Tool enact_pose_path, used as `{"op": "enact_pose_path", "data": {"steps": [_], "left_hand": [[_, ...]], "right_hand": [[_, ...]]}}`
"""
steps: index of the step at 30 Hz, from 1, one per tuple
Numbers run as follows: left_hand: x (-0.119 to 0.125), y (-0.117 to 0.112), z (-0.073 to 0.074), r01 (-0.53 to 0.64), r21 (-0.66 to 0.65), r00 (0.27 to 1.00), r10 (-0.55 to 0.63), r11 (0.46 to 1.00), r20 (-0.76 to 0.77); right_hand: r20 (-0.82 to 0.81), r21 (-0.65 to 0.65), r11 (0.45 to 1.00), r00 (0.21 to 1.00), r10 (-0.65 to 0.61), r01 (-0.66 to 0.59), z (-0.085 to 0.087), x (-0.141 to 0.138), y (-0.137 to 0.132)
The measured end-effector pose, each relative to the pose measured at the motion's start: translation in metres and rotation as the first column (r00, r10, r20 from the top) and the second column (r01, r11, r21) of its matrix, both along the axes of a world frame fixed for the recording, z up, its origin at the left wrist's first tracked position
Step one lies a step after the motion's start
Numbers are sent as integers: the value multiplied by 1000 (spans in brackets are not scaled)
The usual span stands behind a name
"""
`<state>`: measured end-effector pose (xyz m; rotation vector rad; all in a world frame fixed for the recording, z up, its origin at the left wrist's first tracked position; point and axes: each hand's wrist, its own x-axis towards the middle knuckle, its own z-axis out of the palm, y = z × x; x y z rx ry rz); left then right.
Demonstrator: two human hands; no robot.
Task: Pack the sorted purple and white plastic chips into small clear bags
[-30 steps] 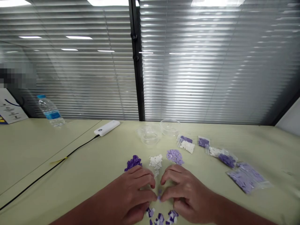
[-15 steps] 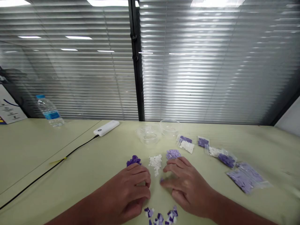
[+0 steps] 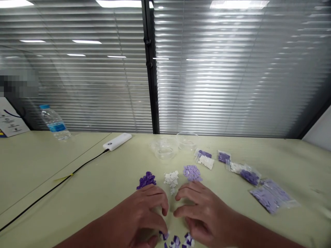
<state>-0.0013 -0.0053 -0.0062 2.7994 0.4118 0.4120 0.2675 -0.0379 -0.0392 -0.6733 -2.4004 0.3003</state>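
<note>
My left hand (image 3: 144,212) is low over the table with curled fingers apart, one fingertip at a small mixed cluster (image 3: 164,235) of purple and white chips. To its right, my right hand (image 3: 204,210) has its fingers bent and spread, nearest another mixed cluster (image 3: 188,239). A third mixed cluster (image 3: 176,241) lies between them at the bottom edge. Beyond the hands sit a dark purple pile (image 3: 147,179), a white pile (image 3: 171,178) and a lilac pile (image 3: 191,173). No chip shows clearly in either hand; the thumbs are partly hidden.
Clear plastic tubs (image 3: 164,150) and a round clear container (image 3: 187,142) stand behind the piles. Zip bags of chips (image 3: 271,196) lie along the right. At left are a white power bank (image 3: 117,141), its black cable (image 3: 46,191) and a water bottle (image 3: 55,124).
My right hand has moved toward me and slightly left, uncovering more of the lilac pile. My left fingers have opened wider and reached lower, to the left mixed cluster.
</note>
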Motion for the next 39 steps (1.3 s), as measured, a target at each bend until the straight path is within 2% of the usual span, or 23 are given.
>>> {"op": "enact_pose_path", "data": {"steps": [5, 11, 19, 21, 27, 32, 39], "left_hand": [[5, 2, -1, -90, 52, 994, 93, 995, -55], [5, 5, -3, -116, 96, 991, 121, 989, -54], [3, 4, -3, -137, 91, 986, 145, 986, -83], [3, 5, -2, -145, 78, 986, 151, 986, -74], [2, 6, 1, -125, 73, 991, 129, 989, -45], [3, 5, -2, -107, 121, 994, 109, 987, -12], [5, 2, -4, -101, 114, 994, 106, 988, -32]], "right_hand": [[42, -71, 997, 998, 43, -40, 7, 0, -4], [23, -93, 995, 999, 26, -23, 1, -3, 0], [33, -108, 982, 987, -154, 157, -6, -3, 3], [18, -108, 984, 990, -142, 143, -6, -2, 3], [27, -80, 997, 999, 23, -21, -1, 0, -1], [37, -69, 998, 999, -4, 7, -3, -1, 1], [22, -68, 997, 999, -26, 28, -1, -2, 2]]}}
